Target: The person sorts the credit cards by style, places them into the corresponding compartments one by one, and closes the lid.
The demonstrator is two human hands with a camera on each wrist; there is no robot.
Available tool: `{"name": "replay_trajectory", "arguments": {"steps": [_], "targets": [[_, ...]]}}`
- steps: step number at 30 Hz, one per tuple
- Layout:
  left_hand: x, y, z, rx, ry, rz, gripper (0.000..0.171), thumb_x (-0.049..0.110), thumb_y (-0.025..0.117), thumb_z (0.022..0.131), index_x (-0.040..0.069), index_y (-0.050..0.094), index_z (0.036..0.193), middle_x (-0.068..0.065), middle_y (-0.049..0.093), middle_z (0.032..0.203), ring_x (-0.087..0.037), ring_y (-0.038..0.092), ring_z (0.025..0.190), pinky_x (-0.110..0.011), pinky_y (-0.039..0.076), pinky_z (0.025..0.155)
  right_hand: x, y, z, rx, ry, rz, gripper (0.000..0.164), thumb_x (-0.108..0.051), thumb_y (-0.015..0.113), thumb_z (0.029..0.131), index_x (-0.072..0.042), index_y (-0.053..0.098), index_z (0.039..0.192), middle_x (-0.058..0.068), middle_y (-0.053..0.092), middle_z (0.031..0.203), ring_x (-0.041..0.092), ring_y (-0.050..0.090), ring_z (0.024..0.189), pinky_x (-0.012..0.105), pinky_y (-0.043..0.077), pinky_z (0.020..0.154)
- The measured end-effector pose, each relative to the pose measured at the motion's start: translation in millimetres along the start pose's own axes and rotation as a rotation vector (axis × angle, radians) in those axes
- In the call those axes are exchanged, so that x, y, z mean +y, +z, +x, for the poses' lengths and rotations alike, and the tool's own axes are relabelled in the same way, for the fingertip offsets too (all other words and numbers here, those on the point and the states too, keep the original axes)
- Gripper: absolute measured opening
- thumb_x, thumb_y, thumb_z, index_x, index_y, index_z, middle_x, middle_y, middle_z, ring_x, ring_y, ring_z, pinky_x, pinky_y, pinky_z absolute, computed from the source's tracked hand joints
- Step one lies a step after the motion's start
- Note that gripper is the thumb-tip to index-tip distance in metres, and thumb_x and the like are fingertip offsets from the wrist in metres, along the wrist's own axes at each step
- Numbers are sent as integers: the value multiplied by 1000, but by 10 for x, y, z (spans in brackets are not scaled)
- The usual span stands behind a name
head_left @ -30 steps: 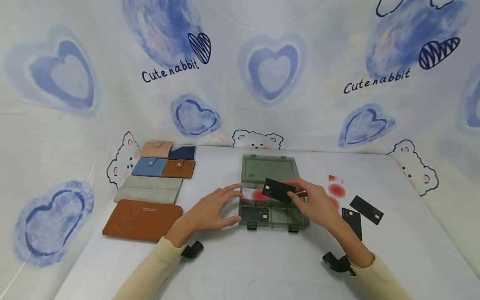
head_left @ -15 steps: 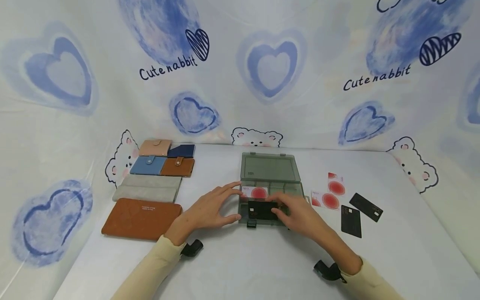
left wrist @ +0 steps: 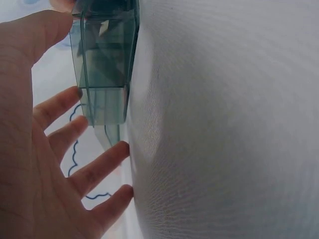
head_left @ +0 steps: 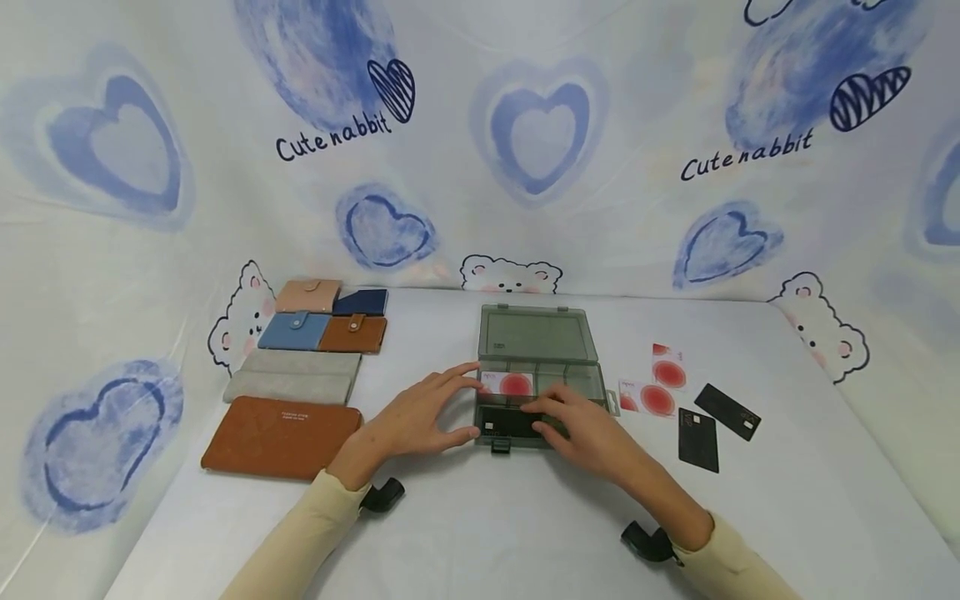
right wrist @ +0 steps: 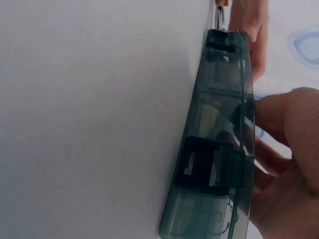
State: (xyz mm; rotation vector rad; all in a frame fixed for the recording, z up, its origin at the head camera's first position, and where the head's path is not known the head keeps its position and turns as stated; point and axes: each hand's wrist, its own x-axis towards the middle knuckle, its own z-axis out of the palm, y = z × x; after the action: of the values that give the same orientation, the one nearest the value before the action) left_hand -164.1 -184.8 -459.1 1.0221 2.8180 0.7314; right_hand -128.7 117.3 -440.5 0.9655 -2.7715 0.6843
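A translucent green divided box (head_left: pixel 536 335) lies with its lid folded back. Low in its front left compartment sits a black VIP card (head_left: pixel 510 422), its right end pinched by the thumb and fingers of my right hand (head_left: pixel 588 429). Behind it, a white card with red circles (head_left: pixel 506 383) lies in the back left compartment. My left hand (head_left: pixel 412 422) rests at the box's left side, fingers spread, fingertips against or close to the wall. In the right wrist view, the box's front wall and latch (right wrist: pixel 209 164) partly hide the right fingertips.
Right of the box lie two red-and-white cards (head_left: pixel 648 398) and two black cards (head_left: pixel 698 440). On the left are a large brown wallet (head_left: pixel 281 437), a grey wallet (head_left: pixel 296 375) and several smaller card holders (head_left: pixel 296 331). A patterned cloth backdrop (head_left: pixel 540 192) rises behind.
My right hand has carried the black card from above the box down and left into the front left compartment, over a black card lying there. The left hand has stayed in place.
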Motion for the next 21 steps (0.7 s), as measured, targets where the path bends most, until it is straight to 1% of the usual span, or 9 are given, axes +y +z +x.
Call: {"name": "replay_trajectory", "arguments": {"steps": [3,6,8,11,16,19,21], "targets": [[-4,2,-5,-3,-3,-4,66,68,60,90,32,51,145,13,24,166,-20,40,142,-51,41,109,-11,5,1,-17,1,-9,31,-26,75,94,-23,72,125,-7,64,120,10,67,101,33,57,83],[-4,3,-10,6,5,-7,66,69,59,90,32,51,145,11,26,165,-21,41,142,-52,41,109,-16,0,-4,-36,27,-17,32,-30,74,94,-24,72,125,-7,67,124,13,66,112,38,56,91],[-1,1,-10,6,7,-5,67,69,58,90,31,51,145,10,26,165,-21,41,142,-52,42,108,-21,-9,-12,-53,46,-20,32,-33,73,95,-24,71,126,-6,68,126,15,65,115,41,55,94],[2,1,-13,-1,2,-3,67,69,58,90,32,50,146,10,26,166,-21,41,142,-52,42,108,-26,-31,-23,-86,61,-19,34,-34,72,95,-24,70,128,-5,68,127,17,64,119,43,54,96],[0,8,-18,5,8,-3,66,66,61,91,30,51,145,8,27,166,-23,42,141,-53,43,107,-12,-114,-33,-151,46,68,39,-30,70,97,-24,66,135,-7,65,135,18,61,125,46,51,100],[1,7,-19,3,5,2,66,67,60,91,30,51,145,9,26,166,-22,41,142,-52,43,107,37,-198,-52,-149,42,116,42,-26,70,97,-24,63,139,-8,63,137,19,60,126,47,51,99],[2,7,-20,5,9,8,66,68,58,91,30,51,145,9,26,166,-22,41,142,-52,43,107,107,-253,-77,-117,45,118,44,-24,71,97,-24,61,140,-7,63,136,19,61,124,46,52,98]]}}
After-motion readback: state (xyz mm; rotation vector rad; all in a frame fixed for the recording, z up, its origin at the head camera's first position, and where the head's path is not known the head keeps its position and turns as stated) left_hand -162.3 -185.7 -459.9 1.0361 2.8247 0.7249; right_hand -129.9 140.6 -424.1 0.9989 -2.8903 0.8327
